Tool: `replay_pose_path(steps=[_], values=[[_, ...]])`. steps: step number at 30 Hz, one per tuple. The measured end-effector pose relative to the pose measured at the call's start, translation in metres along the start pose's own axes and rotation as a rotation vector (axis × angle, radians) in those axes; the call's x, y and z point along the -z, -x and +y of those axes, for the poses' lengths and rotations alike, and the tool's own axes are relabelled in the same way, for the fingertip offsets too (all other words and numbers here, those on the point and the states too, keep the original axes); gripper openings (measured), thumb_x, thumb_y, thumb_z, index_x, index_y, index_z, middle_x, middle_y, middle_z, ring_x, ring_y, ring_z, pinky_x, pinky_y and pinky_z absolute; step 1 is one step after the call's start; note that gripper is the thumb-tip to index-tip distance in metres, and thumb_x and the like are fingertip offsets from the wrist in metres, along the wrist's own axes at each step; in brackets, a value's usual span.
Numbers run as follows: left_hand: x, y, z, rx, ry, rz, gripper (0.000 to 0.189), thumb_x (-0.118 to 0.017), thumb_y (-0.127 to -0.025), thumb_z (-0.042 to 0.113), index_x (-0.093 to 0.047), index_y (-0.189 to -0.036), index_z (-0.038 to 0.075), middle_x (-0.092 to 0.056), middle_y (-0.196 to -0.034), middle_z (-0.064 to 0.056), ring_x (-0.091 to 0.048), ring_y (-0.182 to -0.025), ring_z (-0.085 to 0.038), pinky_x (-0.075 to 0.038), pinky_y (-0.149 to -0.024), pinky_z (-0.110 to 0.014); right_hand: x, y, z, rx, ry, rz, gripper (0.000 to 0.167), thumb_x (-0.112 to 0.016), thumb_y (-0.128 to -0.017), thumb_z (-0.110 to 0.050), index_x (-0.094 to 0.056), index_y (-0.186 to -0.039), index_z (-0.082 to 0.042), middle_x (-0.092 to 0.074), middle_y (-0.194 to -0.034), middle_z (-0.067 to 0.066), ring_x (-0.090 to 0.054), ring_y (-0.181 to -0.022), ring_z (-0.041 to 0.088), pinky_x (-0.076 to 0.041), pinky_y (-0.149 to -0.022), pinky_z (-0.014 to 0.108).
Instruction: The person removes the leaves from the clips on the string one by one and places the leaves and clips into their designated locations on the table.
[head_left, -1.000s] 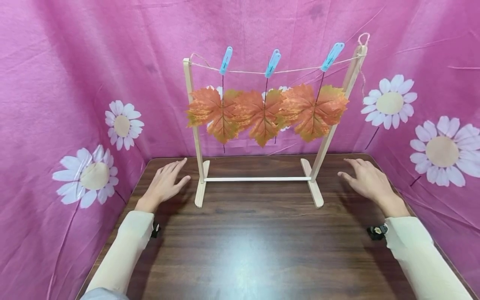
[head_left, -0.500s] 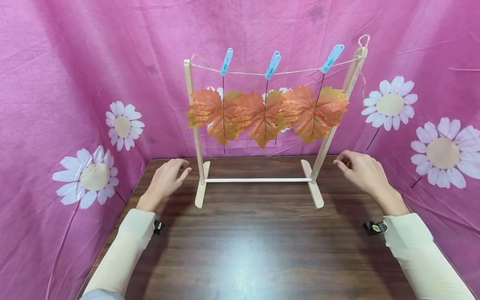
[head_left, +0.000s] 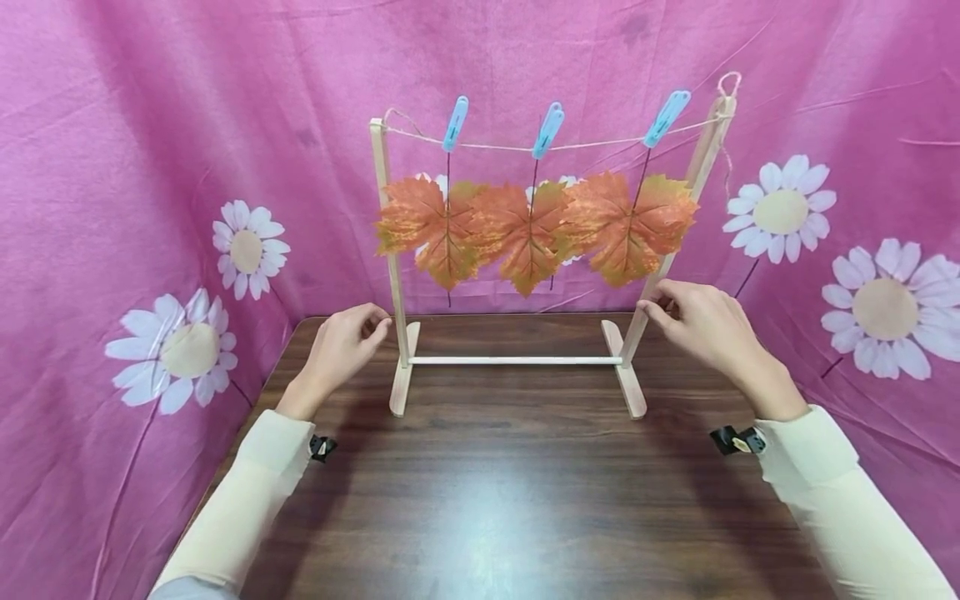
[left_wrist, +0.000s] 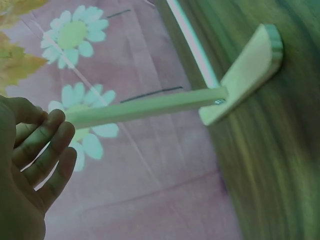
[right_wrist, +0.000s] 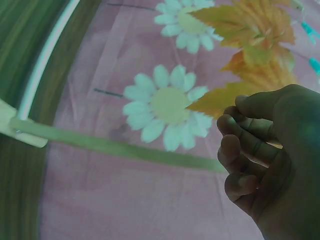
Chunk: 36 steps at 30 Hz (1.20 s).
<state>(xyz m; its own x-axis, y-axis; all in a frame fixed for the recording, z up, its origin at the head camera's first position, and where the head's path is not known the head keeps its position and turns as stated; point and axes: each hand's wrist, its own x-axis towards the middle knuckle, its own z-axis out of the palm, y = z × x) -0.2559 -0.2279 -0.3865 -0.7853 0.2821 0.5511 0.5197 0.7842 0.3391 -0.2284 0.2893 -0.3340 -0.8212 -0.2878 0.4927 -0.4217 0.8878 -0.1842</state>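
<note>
A small wooden rack (head_left: 515, 361) stands on the table with a string (head_left: 480, 147) between its two posts. Three light blue clothespins (head_left: 455, 123) sit on the string, with orange artificial leaves (head_left: 630, 221) hanging below by their stems. My left hand (head_left: 342, 350) is just left of the left post (left_wrist: 145, 109), fingers bent and thumb near the fingertips. The right hand (head_left: 708, 329) has its loosely curled fingertips right at the right post (right_wrist: 120, 149), below the rightmost leaf. No object shows between the fingers of either hand.
The brown wooden table (head_left: 487, 492) extends in front of the rack. Pink cloth (head_left: 165, 100) printed with white daisies surrounds the table at the back and sides. A loop of string (head_left: 729, 82) rises at the right post's top.
Both hands have moved inward to the rack's posts, the right one farther and slightly upward. Their fingers have gone from spread to loosely curled. Rack, leaves and clothespins stay in place.
</note>
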Motion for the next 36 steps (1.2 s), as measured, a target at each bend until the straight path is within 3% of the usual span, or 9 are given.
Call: replay_pose_path(steps=[7,13,19,28,36], values=[[0.009,-0.010,0.014,-0.004,0.103,0.044,0.007,-0.070,-0.097,0.007,-0.076,-0.096,0.004,-0.071,-0.077,-0.006,-0.064,-0.069,-0.019,-0.056,-0.066,-0.037,0.009,-0.015,-0.022,0.002,-0.018,-0.027,0.011,-0.073,-0.101,-0.026,-0.077,-0.099,-0.017,-0.066,-0.070,-0.003,-0.059,-0.065,0.015,-0.045,-0.057,0.038],[0.016,-0.018,0.023,0.005,0.149,0.070,0.007,-0.070,-0.097,0.004,-0.076,-0.095,0.002,-0.072,-0.077,-0.007,-0.063,-0.069,-0.018,-0.055,-0.065,-0.033,0.015,-0.027,-0.037,0.036,-0.031,-0.014,0.016,-0.071,-0.103,-0.029,-0.076,-0.095,-0.016,-0.060,-0.067,-0.003,-0.053,-0.062,0.015,-0.042,-0.057,0.036],[0.018,-0.021,0.034,0.035,0.188,0.077,0.008,-0.069,-0.098,0.005,-0.076,-0.095,0.004,-0.074,-0.078,-0.007,-0.065,-0.070,-0.017,-0.060,-0.068,-0.037,0.019,-0.037,-0.051,0.070,-0.050,0.015,0.018,-0.072,-0.103,-0.026,-0.072,-0.088,-0.016,-0.055,-0.065,-0.002,-0.049,-0.062,0.016,-0.038,-0.058,0.034],[0.022,-0.025,0.052,0.068,0.238,0.104,0.009,-0.069,-0.099,0.009,-0.076,-0.094,0.005,-0.075,-0.078,-0.006,-0.065,-0.069,-0.012,-0.055,-0.067,-0.021,0.024,-0.047,-0.067,0.128,-0.078,0.033,0.020,-0.071,-0.104,-0.026,-0.072,-0.087,-0.015,-0.050,-0.063,-0.001,-0.046,-0.060,0.016,-0.036,-0.056,0.033],[0.025,-0.034,0.071,0.092,0.308,0.140,0.010,-0.070,-0.100,0.011,-0.077,-0.098,0.004,-0.077,-0.082,-0.009,-0.066,-0.070,-0.014,-0.052,-0.067,-0.014,0.028,-0.053,-0.077,0.142,-0.106,0.044,0.018,-0.071,-0.103,-0.025,-0.073,-0.088,-0.015,-0.048,-0.061,-0.001,-0.045,-0.061,0.017,-0.036,-0.057,0.034]])
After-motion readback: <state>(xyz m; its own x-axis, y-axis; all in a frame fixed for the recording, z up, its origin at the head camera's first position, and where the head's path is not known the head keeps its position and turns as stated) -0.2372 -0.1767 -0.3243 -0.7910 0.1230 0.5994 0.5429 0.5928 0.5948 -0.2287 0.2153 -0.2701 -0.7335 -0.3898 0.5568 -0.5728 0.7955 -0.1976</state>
